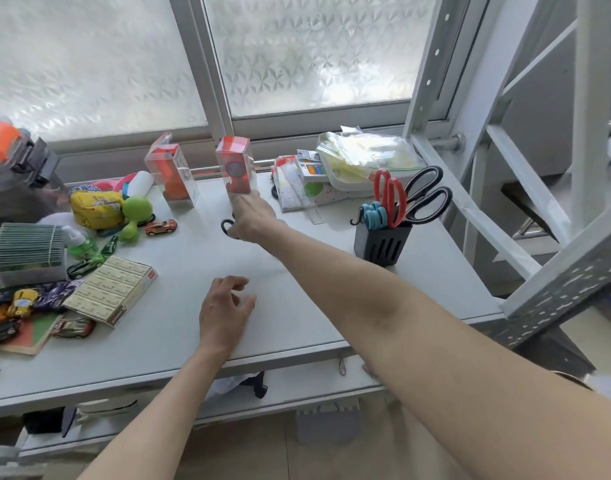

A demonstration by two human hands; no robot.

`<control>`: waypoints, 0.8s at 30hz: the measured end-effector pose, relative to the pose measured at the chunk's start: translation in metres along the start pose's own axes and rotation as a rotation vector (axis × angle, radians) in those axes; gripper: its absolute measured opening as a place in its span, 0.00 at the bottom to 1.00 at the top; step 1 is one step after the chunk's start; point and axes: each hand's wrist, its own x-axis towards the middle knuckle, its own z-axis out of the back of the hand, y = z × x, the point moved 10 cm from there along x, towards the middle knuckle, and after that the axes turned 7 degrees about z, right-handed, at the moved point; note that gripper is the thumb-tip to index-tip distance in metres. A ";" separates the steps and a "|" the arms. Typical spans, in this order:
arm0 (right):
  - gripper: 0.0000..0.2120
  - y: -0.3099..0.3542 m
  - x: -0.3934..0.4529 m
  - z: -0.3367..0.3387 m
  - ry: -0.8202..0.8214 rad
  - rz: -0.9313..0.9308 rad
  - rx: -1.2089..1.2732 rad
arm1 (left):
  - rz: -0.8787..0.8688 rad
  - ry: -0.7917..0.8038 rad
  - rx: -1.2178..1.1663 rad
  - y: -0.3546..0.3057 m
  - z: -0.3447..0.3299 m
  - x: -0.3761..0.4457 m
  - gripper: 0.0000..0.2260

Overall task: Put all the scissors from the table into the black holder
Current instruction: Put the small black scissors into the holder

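Where the right hand [250, 220] reaches across the white table [297, 306], its fingers curl down over a pair of black-handled scissors [227, 226] — only one handle loop shows at the hand's left edge, so it seems to be gripping them, though the blades are hidden. This happens just in front of a clear box with a red top [235, 169]. Nearer the table's front edge, the left hand [224, 308] hovers with loosely bent fingers, holding nothing. Well to the right stands the black holder [382, 245], already carrying blue-handled scissors [374, 213], red-handled scissors [390, 195] and large black-handled scissors [427, 195] — handles up.
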 end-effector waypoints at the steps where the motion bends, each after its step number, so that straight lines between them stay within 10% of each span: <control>1: 0.15 -0.002 -0.005 0.020 -0.079 -0.001 0.058 | -0.005 0.007 -0.019 -0.007 -0.003 -0.001 0.12; 7: 0.07 -0.034 -0.064 0.149 -0.437 0.073 0.262 | -0.077 0.114 -0.155 -0.079 -0.036 0.002 0.18; 17: 0.13 -0.118 -0.141 0.232 -0.429 0.108 0.277 | -0.184 0.380 -0.231 -0.189 -0.104 0.009 0.42; 24: 0.11 -0.142 -0.169 0.249 -0.446 0.105 0.263 | -0.229 0.452 -0.233 -0.212 -0.124 0.008 0.39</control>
